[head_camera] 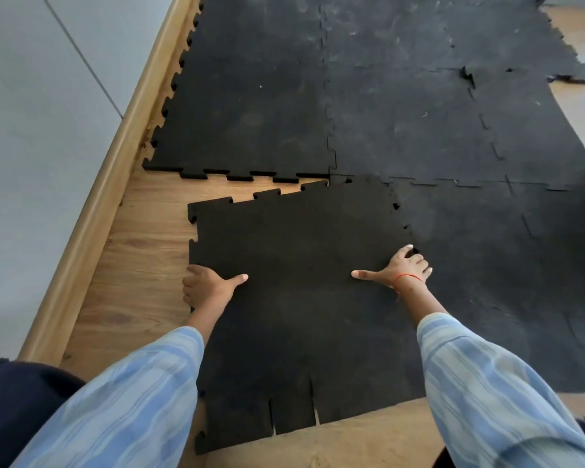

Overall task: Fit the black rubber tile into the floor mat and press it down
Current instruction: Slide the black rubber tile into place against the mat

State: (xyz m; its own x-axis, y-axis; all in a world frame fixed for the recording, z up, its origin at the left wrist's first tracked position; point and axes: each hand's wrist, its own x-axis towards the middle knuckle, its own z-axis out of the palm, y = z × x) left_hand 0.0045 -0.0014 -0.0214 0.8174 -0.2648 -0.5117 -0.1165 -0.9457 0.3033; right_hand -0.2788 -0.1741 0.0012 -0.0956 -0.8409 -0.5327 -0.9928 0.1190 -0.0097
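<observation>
A loose black rubber tile [298, 298] with jigsaw edges lies skewed on the wooden floor, its right edge overlapping the assembled black floor mat [402, 113]. A wedge-shaped gap of bare wood shows between its far edge and the mat's toothed near edge. My left hand [207, 288] grips the tile's left edge, fingers curled under and thumb on top. At the tile's right edge my right hand [399, 269] holds on with fingers wrapped over the rim and thumb flat on the surface.
A wooden skirting board [115, 170] and grey wall [31, 130] run along the left. Bare wood floor [142, 282] lies left of the tile. One mat corner [468, 77] at the far right is lifted and unseated.
</observation>
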